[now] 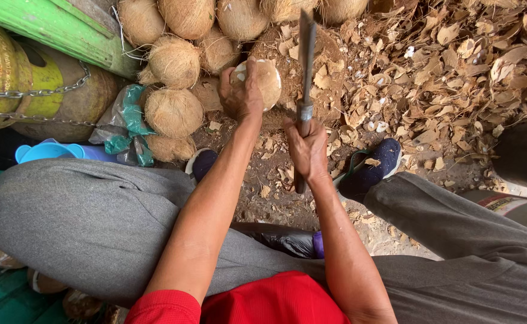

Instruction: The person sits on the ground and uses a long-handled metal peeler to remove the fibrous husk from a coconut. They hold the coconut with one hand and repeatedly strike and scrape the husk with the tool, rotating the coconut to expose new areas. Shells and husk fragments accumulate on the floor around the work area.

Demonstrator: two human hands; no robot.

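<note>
My left hand (240,93) grips a partly husked coconut (267,80), pale and round, held on the dirt in front of me. My right hand (306,147) is closed around the handle of a long machete (306,51), whose blade points up and away, just right of the coconut. Both forearms reach forward between my knees, which are in grey trousers.
A heap of brown husked coconuts (174,62) lies at the top left. Dry husk chips (455,60) cover the ground on the right. A green beam (53,24), chained yellow drums (41,90), a blue tub (47,151) and plastic bags (125,126) stand left. My dark shoes (374,165) rest on the dirt.
</note>
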